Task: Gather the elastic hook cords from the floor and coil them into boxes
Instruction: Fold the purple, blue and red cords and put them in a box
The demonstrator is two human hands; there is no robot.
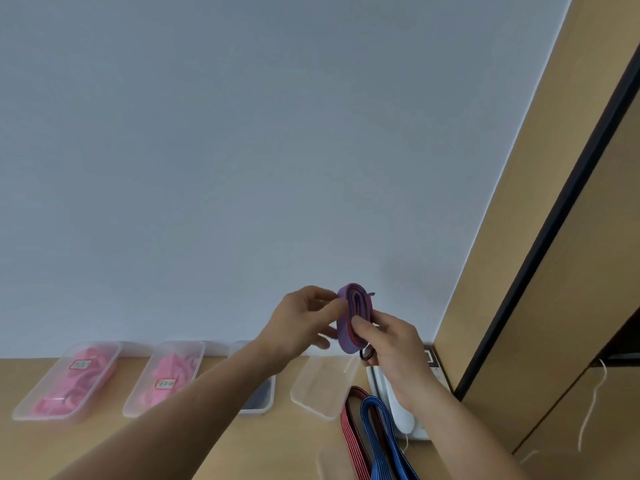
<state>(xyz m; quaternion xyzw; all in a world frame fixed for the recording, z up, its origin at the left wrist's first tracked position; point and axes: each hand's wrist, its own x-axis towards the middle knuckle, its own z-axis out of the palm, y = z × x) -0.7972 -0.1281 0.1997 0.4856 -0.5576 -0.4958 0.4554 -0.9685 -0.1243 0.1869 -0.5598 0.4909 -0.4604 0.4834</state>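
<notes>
The purple cord coil (351, 317), red-edged, is up in front of the wall, pinched between both hands. The left hand (304, 323) curls thumb and fingers on its left side. The right hand (391, 351) grips its lower end, with a black hook (365, 355) poking out. On the floor below, a red striped cord (351, 431) lies beside a blue cord (381, 427). Far left, two clear boxes (110, 349) (198, 351) hold pink cords, and their red-bordered labels (80, 364) are too blurred to read.
</notes>
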